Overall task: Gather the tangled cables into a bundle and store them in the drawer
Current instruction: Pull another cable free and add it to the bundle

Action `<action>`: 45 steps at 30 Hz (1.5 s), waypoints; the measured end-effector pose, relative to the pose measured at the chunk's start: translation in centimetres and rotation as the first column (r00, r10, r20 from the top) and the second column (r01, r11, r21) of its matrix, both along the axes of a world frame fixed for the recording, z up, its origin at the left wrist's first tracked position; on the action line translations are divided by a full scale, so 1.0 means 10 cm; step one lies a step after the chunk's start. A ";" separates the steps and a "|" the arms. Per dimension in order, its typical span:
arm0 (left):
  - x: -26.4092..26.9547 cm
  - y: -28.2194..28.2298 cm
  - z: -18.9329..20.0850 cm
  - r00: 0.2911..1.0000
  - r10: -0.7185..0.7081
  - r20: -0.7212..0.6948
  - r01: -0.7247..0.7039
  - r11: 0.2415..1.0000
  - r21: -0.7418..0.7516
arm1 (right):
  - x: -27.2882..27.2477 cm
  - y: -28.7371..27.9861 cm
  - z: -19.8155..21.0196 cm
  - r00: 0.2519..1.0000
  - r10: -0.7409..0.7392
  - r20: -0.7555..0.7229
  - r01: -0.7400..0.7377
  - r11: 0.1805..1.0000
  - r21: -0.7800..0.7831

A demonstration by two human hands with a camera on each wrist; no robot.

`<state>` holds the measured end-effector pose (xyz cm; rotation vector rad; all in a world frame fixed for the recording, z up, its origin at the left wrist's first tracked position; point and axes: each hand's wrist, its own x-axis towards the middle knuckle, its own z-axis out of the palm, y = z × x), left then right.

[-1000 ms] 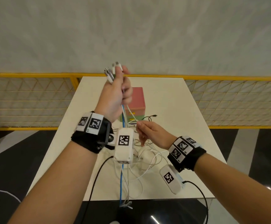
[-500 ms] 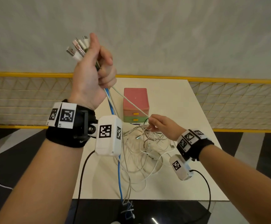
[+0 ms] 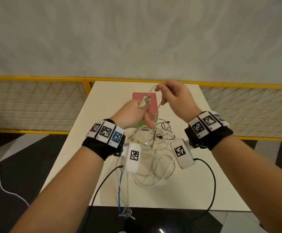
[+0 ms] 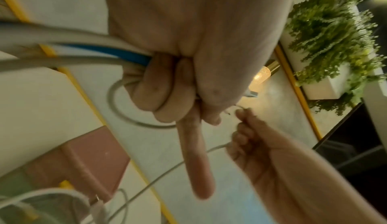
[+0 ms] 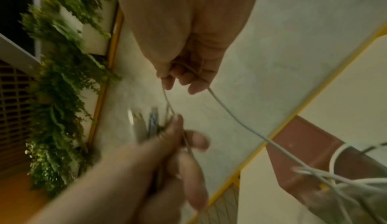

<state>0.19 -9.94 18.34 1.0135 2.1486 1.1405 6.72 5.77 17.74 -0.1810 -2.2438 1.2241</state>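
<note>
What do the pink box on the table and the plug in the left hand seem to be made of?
Pink box: probably matte plastic; its colour is flat and even and its corners are rounded, with no visible grain.
Plug, held by the left hand: a greyish, metal-looking tip on a white sleeve, likely plastic, though the picture is blurred.

wall (image 3: 136, 34): grey plaster, 12 o'clock | railing (image 3: 35, 105): yellow frame, wire mesh, 9 to 3 o'clock | table (image 3: 204, 179): white, centre | floor (image 3: 19, 165): dark, glossy, pale stripes | plants (image 4: 326, 33): green, white planter | lamp (image 4: 261, 76): lit
</note>
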 end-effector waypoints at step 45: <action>-0.23 -0.10 0.42 0.940 0.341 0.014 -0.283 0.758 0.587 | 0.16 0.43 -0.75 0.930 0.052 0.363 -0.119 0.979 0.166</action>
